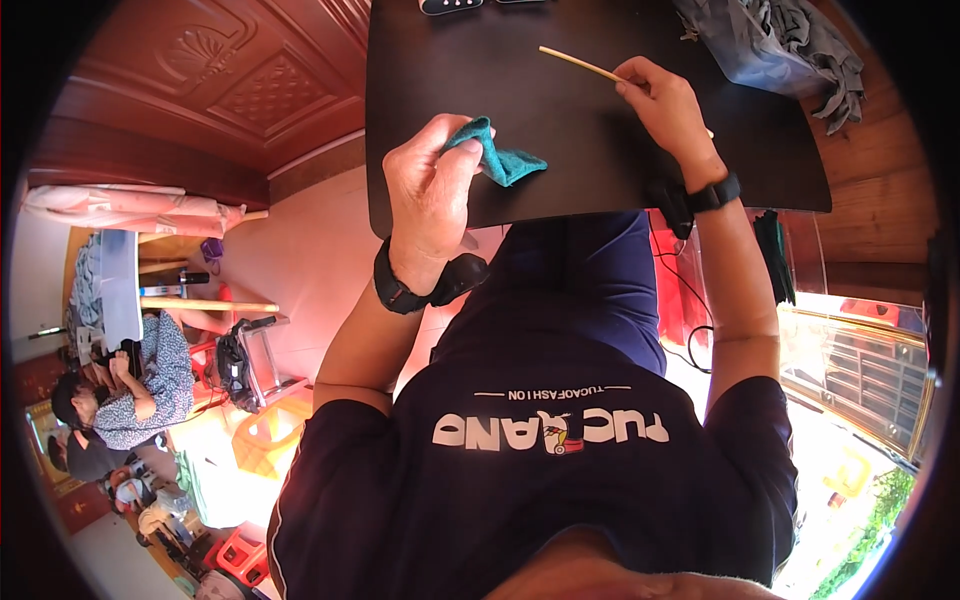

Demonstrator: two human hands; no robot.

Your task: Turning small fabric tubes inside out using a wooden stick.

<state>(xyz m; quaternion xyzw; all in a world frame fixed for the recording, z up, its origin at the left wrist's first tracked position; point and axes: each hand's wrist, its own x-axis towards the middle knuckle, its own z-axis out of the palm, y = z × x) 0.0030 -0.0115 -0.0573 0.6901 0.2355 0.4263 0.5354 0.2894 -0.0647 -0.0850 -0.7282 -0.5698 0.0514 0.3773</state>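
Observation:
My left hand (432, 190) is closed on a small teal cloth piece (512, 166), pinched between thumb and fingers; one corner of it hangs free to the right. Whether the cloth is a finished item cannot be made out. My right hand (668, 108) pinches the near end of a thin, pale wooden stick (575, 62), which points up and to the left. Both hands are over the dark table (600, 170), with the stick and the cloth apart from each other. Each wrist wears a black strap with a small device.
A see-through bin (745, 62) heaped with grey cloth (815, 50) stands at the far right. Black items with white marks (452, 5) lie at the table's far edge. Off to the left, other people sit at work near a person in a patterned top (150, 390). A cable (692, 320) hangs below the table.

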